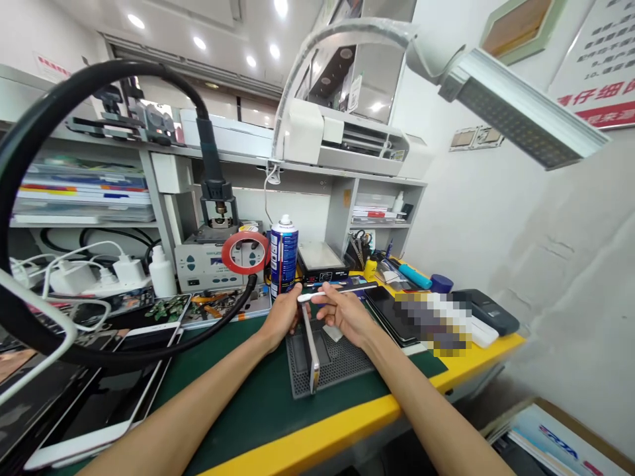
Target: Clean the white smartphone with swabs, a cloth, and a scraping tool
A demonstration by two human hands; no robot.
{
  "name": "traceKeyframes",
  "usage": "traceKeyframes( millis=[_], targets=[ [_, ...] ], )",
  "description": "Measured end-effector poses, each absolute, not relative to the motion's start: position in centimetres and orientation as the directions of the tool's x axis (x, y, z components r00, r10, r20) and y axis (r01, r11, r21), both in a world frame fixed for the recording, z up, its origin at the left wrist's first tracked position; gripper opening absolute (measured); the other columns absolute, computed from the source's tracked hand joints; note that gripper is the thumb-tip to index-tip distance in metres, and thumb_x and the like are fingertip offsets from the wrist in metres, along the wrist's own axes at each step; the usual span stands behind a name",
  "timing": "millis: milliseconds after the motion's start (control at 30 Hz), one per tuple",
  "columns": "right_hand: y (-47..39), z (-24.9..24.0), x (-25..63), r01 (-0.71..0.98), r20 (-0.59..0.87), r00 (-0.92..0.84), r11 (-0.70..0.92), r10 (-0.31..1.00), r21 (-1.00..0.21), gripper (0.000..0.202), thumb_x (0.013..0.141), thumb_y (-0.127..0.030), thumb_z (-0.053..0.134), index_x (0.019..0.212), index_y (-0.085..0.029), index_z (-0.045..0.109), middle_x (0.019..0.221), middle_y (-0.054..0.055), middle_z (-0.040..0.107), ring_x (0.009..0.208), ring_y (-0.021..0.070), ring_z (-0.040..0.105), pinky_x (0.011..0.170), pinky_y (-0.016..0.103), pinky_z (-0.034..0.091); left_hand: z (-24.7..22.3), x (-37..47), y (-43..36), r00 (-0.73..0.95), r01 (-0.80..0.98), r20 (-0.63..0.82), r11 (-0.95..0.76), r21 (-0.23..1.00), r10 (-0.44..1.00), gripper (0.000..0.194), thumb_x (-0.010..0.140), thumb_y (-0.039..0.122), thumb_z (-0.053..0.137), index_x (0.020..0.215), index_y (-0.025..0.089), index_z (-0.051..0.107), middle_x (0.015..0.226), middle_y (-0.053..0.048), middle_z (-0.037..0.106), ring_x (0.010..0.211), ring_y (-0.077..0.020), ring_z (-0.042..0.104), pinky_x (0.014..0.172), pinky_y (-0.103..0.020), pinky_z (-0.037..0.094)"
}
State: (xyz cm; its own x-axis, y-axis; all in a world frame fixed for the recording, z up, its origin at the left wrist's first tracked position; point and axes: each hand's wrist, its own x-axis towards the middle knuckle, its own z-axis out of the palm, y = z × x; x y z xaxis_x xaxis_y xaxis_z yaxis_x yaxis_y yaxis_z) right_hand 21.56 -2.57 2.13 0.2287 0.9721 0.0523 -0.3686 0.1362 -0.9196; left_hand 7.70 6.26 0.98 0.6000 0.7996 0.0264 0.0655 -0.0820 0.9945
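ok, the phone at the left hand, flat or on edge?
On edge. The phone shows its narrow silver side to the camera and stands up from the grey mat, left hand at its far end.

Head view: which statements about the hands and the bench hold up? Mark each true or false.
1. The left hand holds a phone-like device on its edge. True.
2. The right hand is empty. False: the right hand holds a slim white-tipped tool.
3. The blue can stands upright. True.
4. The mat beneath the device is bright red. False: that mat is grey.
5. The yellow bottle is left of the blue can in this picture. False: the yellow bottle is to its right.
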Motion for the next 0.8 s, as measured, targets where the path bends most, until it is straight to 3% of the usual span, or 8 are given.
traceKeyframes(
  millis=[100, 300, 533, 800],
  targets=[
    [-2.7, 2.2, 21.7, -0.367, 0.065, 0.245, 0.155, 0.967, -0.917, 0.038, 0.079, -0.044, 0.072, 0.098, -0.012, 0.065, 0.09, 0.011, 0.075, 0.055, 0.0128, 0.068, 0.037, 0.016, 0.043, 1.0, 7.6, 6.2, 0.633, 0.05, 0.032, -0.082, 0.995, 0.774, 0.073, 0.083, 0.076, 0.026, 0.064, 0.014, 0.06, 0.049, -0.002, 0.052, 0.036, -0.0092, 0.034, 0.035, -0.022, 0.028],
    [-2.8, 2.1, 21.9, -0.325, 0.076, 0.241, 0.154, 0.968, -0.933, 0.043, 0.076, -0.05, 0.072, 0.094, -0.012, 0.065, 0.089, 0.012, 0.074, 0.054, 0.0136, 0.068, 0.036, 0.015, 0.041, 1.5, 7.4, 5.6, 0.661, 0.058, 0.087, -0.166, 0.984, 0.746, 0.064, 0.081, 0.073, 0.043, 0.061, 0.014, 0.059, 0.049, -0.001, 0.051, 0.038, -0.0091, 0.036, 0.036, -0.022, 0.028],
    [-2.8, 2.2, 22.0, -0.353, 0.046, 0.199, 0.115, 0.979, -0.928, 0.045, 0.081, -0.053, 0.066, 0.091, -0.009, 0.068, 0.086, 0.013, 0.074, 0.053, 0.0137, 0.067, 0.036, 0.017, 0.041, 2.1, 7.6, 5.2, 0.611, 0.121, 0.018, -0.117, 0.986, 0.791, 0.06, 0.08, 0.069, 0.049, 0.06, 0.014, 0.06, 0.045, 0.0, 0.048, 0.037, -0.0102, 0.036, 0.038, -0.022, 0.028],
    [-2.1, 2.1, 22.6, -0.506, -0.158, 0.199, -0.036, 0.967, -0.862, 0.043, 0.088, -0.049, 0.054, 0.079, -0.008, 0.063, 0.068, 0.008, 0.071, 0.043, 0.0152, 0.063, 0.028, 0.019, 0.035, 2.6, 7.5, 5.0, 0.597, 0.167, -0.015, -0.106, 0.98, 0.802, 0.056, 0.079, 0.067, 0.049, 0.063, 0.015, 0.059, 0.058, -0.002, 0.058, 0.043, -0.0117, 0.041, 0.041, -0.023, 0.031]
  ],
)
